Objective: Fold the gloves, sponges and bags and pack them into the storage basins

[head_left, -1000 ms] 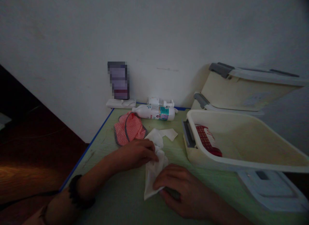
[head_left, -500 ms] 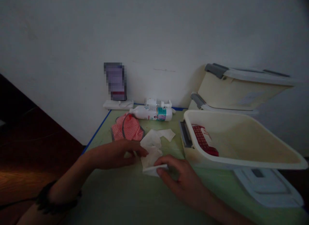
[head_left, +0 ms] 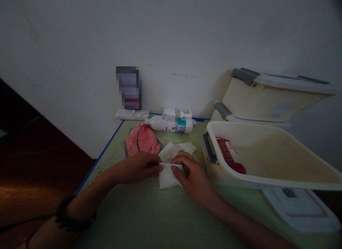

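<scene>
Between my hands is a white tissue (head_left: 169,177), folded over with a straight upper edge. My left hand (head_left: 141,167) pinches its left corner between thumb and fingers. My right hand (head_left: 191,174) grips the same edge from the right, thumb in front and fingers behind. More crumpled white tissue (head_left: 184,147) lies flat on the green tabletop just beyond my fingers. A pink checked cloth (head_left: 144,140) with a dark striped border sits crumpled past my left hand.
A white bottle (head_left: 168,124) lies on its side near the wall, a clear pump bottle (head_left: 172,112) behind it. A phone (head_left: 130,88) stands on a white base. At right, an open cream bin (head_left: 267,179) holds a red package (head_left: 231,156); a pale lid (head_left: 304,209) lies in front.
The tissue's near edge has been lifted and folded away from me. My left hand moved off it, then came back to its left corner; my right hand shifted farther from me.
</scene>
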